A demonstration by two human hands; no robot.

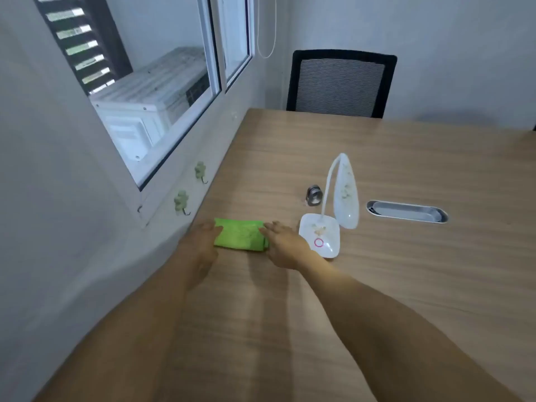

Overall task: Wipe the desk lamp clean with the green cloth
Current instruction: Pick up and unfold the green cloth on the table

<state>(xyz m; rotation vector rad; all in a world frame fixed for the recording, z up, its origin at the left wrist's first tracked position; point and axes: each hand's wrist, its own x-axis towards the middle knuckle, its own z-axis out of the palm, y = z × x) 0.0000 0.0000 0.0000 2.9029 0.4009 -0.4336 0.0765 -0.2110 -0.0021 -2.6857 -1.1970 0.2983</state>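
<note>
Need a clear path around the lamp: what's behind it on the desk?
Behind the lamp, toward the chair, a small metal object sits on the desk by the bent neck. The lamp's head hides the patch of desk directly behind it.

head view, looking down, desk [377, 285] close

Wooden desk [377, 285], mesh chair [340, 85], window [162, 91]

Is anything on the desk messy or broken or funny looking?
Nothing looks broken or spilled. The green cloth lies folded flat between the left hand and right hand. The desk lamp stands upright, its head drooping low towards its base, which looks like its bendy neck, not damage.
</note>
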